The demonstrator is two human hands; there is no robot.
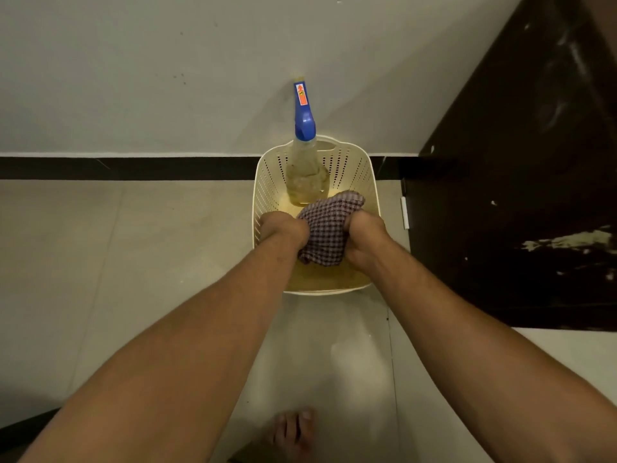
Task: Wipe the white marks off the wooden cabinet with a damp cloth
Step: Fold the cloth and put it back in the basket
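A checked purple-and-white cloth (pixel 329 225) is bunched between both hands over a cream perforated basket (pixel 267 182). My left hand (pixel 283 228) grips its left edge and my right hand (pixel 365 233) grips its right edge, fingers curled into the fabric. The dark wooden cabinet (pixel 521 182) stands to the right, with white marks (pixel 567 242) smeared on its side and fainter smudges higher up.
A clear spray bottle (pixel 305 175) with a blue trigger head stands upright in the back of the basket. The basket sits on a pale tiled floor against a wall with a dark skirting band (pixel 127 168). A bare foot (pixel 293 432) shows at the bottom.
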